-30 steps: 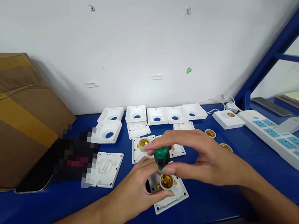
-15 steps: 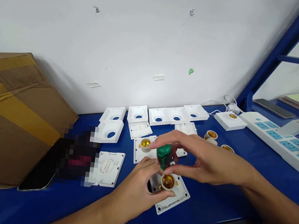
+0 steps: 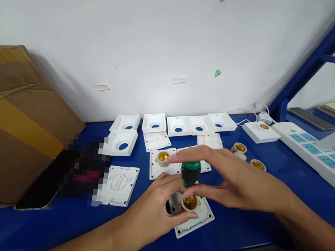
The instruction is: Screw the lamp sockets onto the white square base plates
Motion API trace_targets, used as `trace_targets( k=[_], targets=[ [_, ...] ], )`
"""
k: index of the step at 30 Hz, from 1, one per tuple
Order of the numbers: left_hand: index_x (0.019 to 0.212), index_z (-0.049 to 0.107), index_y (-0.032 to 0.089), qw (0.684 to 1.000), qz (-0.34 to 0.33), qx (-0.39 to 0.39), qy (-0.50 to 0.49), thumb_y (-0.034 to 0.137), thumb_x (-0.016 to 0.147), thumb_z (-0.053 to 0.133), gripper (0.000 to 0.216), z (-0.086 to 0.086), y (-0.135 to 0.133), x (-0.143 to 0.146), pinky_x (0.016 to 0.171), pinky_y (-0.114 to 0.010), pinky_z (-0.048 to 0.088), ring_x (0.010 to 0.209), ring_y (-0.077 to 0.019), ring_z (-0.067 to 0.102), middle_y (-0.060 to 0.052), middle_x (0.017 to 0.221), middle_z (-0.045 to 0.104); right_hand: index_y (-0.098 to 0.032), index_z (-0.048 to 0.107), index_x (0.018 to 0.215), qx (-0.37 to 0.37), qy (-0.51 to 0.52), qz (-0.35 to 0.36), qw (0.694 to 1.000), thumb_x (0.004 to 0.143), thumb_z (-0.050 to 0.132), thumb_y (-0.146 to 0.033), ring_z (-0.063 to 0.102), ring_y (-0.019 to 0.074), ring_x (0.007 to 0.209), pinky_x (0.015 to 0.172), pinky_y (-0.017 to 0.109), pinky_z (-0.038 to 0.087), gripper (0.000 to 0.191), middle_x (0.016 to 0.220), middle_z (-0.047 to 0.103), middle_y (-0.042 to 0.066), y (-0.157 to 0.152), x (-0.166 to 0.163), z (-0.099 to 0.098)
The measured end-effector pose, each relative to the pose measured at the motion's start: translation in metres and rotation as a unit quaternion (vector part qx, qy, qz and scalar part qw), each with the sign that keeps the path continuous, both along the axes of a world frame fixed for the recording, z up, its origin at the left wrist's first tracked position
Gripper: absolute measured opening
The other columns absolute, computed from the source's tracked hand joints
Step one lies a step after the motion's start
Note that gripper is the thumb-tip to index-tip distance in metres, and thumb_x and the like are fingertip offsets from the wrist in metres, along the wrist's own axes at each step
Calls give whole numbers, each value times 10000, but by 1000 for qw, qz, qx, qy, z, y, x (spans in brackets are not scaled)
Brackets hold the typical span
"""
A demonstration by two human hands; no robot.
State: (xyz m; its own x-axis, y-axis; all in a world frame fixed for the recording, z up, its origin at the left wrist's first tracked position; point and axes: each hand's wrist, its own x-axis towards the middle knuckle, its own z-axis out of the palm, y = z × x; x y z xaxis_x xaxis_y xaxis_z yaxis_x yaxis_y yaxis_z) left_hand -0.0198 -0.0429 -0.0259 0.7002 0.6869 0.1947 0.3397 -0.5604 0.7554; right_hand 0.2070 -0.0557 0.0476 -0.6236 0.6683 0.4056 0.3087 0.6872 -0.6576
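Observation:
A white square lamp-holder base point(image 3: 196, 221) with a brass socket point(image 3: 189, 203) lies on the blue table point(image 3: 234, 229) near its front edge. My left hand point(image 3: 156, 210) grips the socket and base, fingers curled round them. My right hand point(image 3: 234, 179) pinches the green handle of a screwdriver point(image 3: 190, 170) that stands upright over the socket, its tip hidden behind my fingers.
Several white covers point(image 3: 179, 126) and base plates point(image 3: 119, 185) lie behind, with loose brass sockets point(image 3: 257, 165) to the right. A cardboard box point(image 3: 6, 129) and a phone point(image 3: 37, 199) sit at the left. A white power strip point(image 3: 318, 155) lies at the right.
The screwdriver handle has shifted slightly right and now stands more upright as my right fingers moved round it. My left hand stays on the socket. The view has tilted a little.

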Motion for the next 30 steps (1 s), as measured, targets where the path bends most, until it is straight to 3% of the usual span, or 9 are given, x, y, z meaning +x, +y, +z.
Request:
trace_targets(
  k=[4, 8, 15, 18, 22, 25, 30],
  targets=[
    [1073, 727, 250, 1000, 3, -24, 6, 331, 848, 886, 288, -2, 0, -1, 938, -383, 554, 1097, -282, 670, -51, 1153, 741, -266, 514, 1508, -12, -13, 21, 1000, 986, 704, -183, 666, 231, 1292, 967, 349, 613, 562, 1429, 675, 103, 0, 7, 6],
    [1204, 704, 287, 1000, -3, -20, -11, 315, 837, 901, 417, -4, 1, -1, 1041, -391, 520, 1194, -278, 653, -29, 1255, 736, -254, 525, 1489, -16, -10, 28, 999, 1004, 670, -154, 694, 223, 1236, 932, 341, 617, 516, 1391, 693, 109, 1, 9, 6],
    [987, 713, 258, 1000, 2, -3, -11, 295, 848, 890, 228, -3, -1, 0, 945, -357, 551, 994, -236, 699, 12, 1024, 759, -257, 558, 1400, -8, -26, -12, 1000, 1007, 694, -234, 730, 208, 1074, 813, 310, 608, 416, 1260, 729, 78, -4, -2, 5],
    [1022, 720, 252, 1000, -3, -18, -16, 284, 859, 874, 226, -3, -1, 0, 919, -361, 567, 1024, -249, 704, -11, 1081, 755, -250, 570, 1393, -3, -29, -4, 1000, 1001, 703, -237, 728, 207, 1076, 856, 324, 599, 414, 1253, 739, 68, -5, -5, 4],
    [955, 715, 245, 1000, 7, -13, -6, 310, 855, 875, 199, -4, -1, -1, 906, -380, 583, 974, -249, 701, -18, 1008, 748, -271, 509, 1506, 15, 6, 10, 1000, 1005, 699, -222, 703, 212, 1182, 910, 335, 602, 538, 1406, 692, 90, -4, -4, 1],
    [935, 708, 243, 1000, 16, 2, 1, 316, 834, 895, 225, -4, -2, -1, 901, -376, 586, 955, -247, 700, -16, 1002, 748, -248, 509, 1507, -9, 13, 23, 1000, 1010, 688, -186, 680, 189, 1239, 988, 326, 583, 532, 1414, 691, 77, -3, -1, 1],
    [998, 717, 257, 1000, 2, -3, -5, 314, 854, 876, 222, -3, 0, -1, 999, -417, 552, 1112, -286, 695, -30, 1139, 758, -231, 501, 1513, -44, -7, 59, 997, 1011, 641, -109, 685, 160, 1210, 959, 284, 587, 535, 1422, 675, 77, -3, 6, 9]
  ],
)
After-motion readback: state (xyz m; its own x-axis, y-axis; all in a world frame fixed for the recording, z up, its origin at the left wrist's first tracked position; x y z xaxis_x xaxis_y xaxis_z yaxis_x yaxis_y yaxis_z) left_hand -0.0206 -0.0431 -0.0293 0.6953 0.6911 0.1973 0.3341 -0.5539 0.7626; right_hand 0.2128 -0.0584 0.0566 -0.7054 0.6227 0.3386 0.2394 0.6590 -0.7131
